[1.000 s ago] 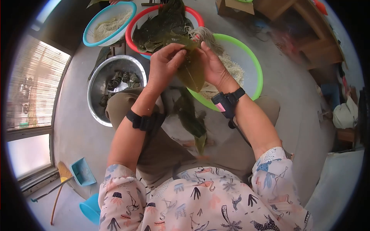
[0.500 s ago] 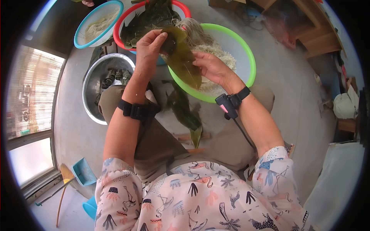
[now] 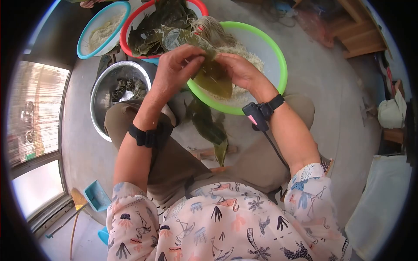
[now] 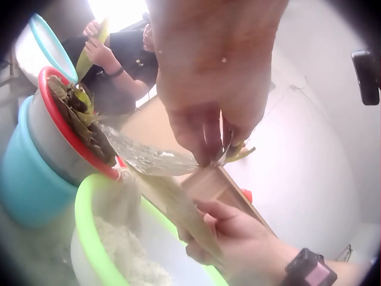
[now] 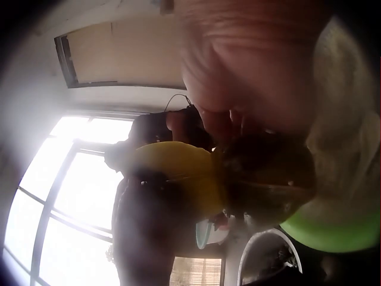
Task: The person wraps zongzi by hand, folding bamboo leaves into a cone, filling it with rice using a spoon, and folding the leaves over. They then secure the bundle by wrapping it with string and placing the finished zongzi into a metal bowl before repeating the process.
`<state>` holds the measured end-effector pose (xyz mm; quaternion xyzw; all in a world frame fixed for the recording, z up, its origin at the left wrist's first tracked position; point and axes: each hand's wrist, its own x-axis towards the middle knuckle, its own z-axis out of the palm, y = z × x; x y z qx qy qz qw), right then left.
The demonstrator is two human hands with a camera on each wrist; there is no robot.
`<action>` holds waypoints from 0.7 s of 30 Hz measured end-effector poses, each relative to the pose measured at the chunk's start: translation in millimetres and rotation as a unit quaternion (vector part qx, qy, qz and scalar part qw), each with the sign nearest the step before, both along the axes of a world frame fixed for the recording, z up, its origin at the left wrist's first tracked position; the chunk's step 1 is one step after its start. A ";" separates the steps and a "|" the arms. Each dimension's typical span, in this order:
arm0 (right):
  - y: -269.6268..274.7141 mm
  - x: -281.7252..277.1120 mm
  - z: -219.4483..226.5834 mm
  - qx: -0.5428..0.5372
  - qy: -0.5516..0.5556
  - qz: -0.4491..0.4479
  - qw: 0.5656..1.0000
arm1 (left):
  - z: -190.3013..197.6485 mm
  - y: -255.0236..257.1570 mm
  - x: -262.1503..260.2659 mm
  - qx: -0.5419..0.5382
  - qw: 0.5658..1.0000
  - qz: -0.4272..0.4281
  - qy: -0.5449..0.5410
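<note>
While your left hand (image 3: pixel 176 69) and right hand (image 3: pixel 237 69) hover above the green plastic basin (image 3: pixel 278 56), your fingers (image 3: pixel 196 54) pinch the long dark-green leaf (image 3: pixel 215 78).

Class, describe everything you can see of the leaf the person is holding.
The leaf is long, flat, dark olive-green and glossy, looking wet. Both hands pinch it above the green basin of rice: the left hand at its upper edge, the right hand beside it. Its pointed end hangs down toward the person.

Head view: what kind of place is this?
Probably a home, with food being prepared on a bare concrete floor. Basins stand around the seated person: a green basin of rice, a red basin of leaves, a steel bowl of wrapped parcels. A window is nearby.
</note>
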<state>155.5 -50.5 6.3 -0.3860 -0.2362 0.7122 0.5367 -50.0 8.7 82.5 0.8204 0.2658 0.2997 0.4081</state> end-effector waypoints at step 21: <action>-11.8 12.5 -11.5 0.022 0.120 0.004 0.992 | -17.8 -36.3 2.2 0.264 0.961 -0.004 0.078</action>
